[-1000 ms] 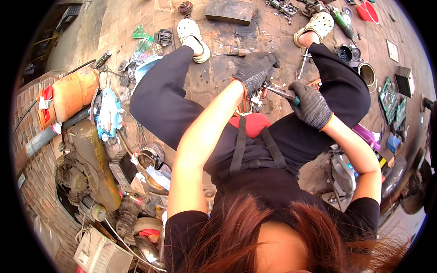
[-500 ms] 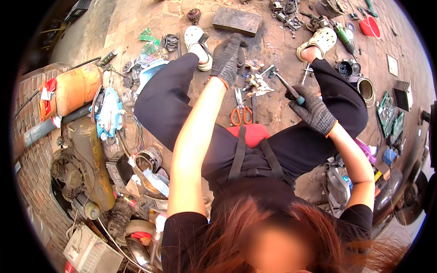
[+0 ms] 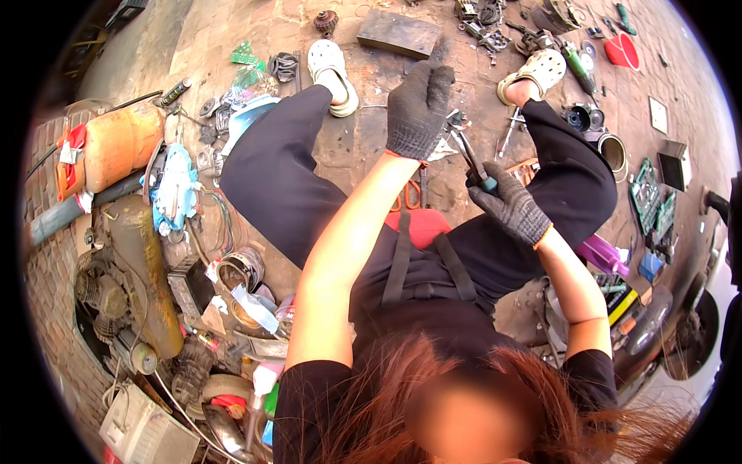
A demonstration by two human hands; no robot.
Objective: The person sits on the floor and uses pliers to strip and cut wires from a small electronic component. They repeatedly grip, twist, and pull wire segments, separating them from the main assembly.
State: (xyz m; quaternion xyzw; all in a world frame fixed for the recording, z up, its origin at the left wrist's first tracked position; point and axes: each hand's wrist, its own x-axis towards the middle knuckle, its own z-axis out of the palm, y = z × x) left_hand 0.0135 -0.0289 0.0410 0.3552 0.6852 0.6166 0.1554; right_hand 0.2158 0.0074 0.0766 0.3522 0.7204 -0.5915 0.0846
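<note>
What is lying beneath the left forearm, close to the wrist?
Orange-handled scissors: the handles show beside the left forearm. Their blades, and anything else beneath, are covered.

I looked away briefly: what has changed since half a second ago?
The left hand moved right, nearer the tip of the teal-handled tool. The right hand shifted slightly left. The tool stayed in its grip, the dark block in place.

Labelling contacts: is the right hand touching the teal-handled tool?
Touching. The head view shows the gloved right hand gripping the teal-handled tool by its handle, with no gap visible between them.
</note>
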